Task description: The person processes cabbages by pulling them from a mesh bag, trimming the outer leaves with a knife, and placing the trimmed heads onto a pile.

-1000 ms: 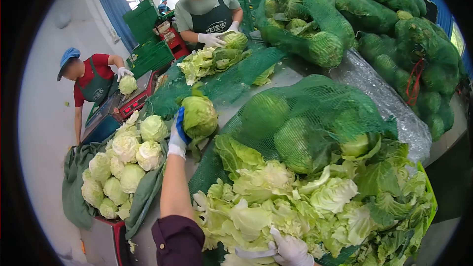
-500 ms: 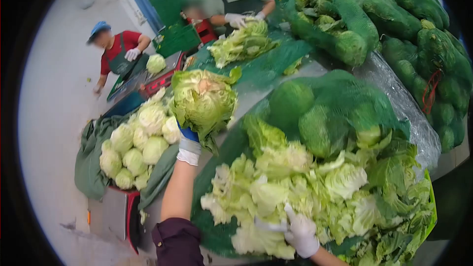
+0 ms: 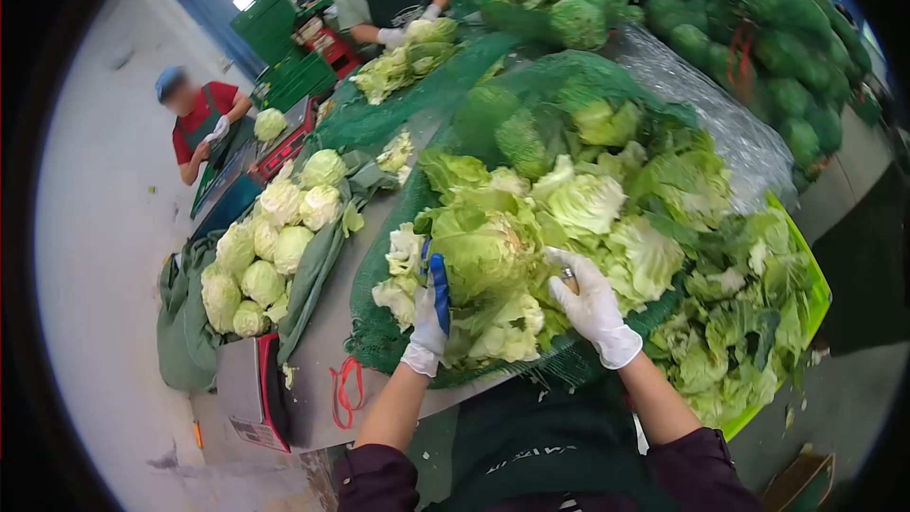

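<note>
Working from afar, I have lowered the cabbage [image 3: 482,251], raised half a second ago, onto loose leaves [image 3: 512,330]; my left hand [image 3: 432,311] cups its side half-open, my right hand [image 3: 591,303] curls around a brown-handled tool [image 3: 569,279]. Green cloth [image 3: 186,341] cradles trimmed heads [image 3: 263,277]; a lime-rimmed bin [image 3: 807,251] holds leaf scraps [image 3: 730,337].

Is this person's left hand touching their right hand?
Apart. The head view shows a leafy cabbage in the gap between the left hand and right hand.
</note>
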Tool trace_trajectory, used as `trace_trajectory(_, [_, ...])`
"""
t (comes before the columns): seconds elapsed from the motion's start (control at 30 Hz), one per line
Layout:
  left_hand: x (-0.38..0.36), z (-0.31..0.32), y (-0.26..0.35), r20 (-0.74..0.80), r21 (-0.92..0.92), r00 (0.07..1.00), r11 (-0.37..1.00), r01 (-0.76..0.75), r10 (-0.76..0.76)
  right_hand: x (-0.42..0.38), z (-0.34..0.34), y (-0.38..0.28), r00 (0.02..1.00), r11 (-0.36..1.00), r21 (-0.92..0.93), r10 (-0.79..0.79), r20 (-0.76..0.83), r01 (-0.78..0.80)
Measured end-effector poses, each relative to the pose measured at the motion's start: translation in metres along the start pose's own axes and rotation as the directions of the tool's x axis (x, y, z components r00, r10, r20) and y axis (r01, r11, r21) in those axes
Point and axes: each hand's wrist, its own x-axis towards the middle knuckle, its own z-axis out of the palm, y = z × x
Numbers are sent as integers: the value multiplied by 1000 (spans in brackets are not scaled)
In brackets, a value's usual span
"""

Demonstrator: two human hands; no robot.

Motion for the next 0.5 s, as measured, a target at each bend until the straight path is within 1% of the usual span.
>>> trace_trajectory(0.03, [-2, 15, 7, 33, 187, 997, 980, -70, 65, -5, -7, -5, 996, 997, -69, 42, 74, -37])
trace_trajectory(0.07, [0, 28, 14, 81, 364, 988, 919, -150, 129, -9, -12, -9, 986, 988, -137, 88, 141, -68])
trace_trajectory(0.1, [8, 30, 26, 219, 605, 947, 729, -320, 234, -16, -15, -11, 991, 961, -276, 41, 126, -4])
trace_trajectory(0.13, [14, 33, 38, 382, 754, 877, 452, -477, 289, -27, -15, -14, 994, 959, -283, 45, 103, -14])
trace_trajectory(0.17, [14, 40, 44, 479, 773, 825, 302, -559, 301, -33, -5, -13, 993, 919, -386, 111, 48, -84])
trace_trajectory(0.2, [12, 51, 47, 492, 765, 818, 300, -570, 299, -38, 6, -11, 985, 865, -477, 171, -14, -157])
trace_trajectory(0.27, [8, 74, 43, 474, 824, 834, 191, -533, 282, -44, 19, -11, 995, 788, -610, 101, -18, -91])
trace_trajectory(0.3, [11, 74, 35, 471, 828, 823, 164, -537, 317, -47, 27, -5, 997, 812, -580, 37, -65, -68])
trace_trajectory(0.33, [15, 74, 30, 480, 821, 817, 166, -547, 321, -46, 34, 1, 993, 833, -552, -27, -112, -40])
trace_trajectory(0.4, [20, 73, 22, 350, 826, 862, 313, -468, 367, -41, 41, -3, 987, 832, -554, -56, -149, -37])
trace_trajectory(0.43, [25, 69, 18, 322, 793, 849, 370, -484, 420, -38, 47, -1, 989, 833, -553, -59, -133, -25])
trace_trajectory(0.47, [24, 70, 17, 323, 791, 847, 371, -486, 422, -34, 52, -1, 992, 835, -551, -60, -114, -13])
trace_trajectory(0.5, [22, 70, 16, 310, 811, 845, 342, -474, 436, -29, 56, -1, 996, 796, -605, -47, -76, -8])
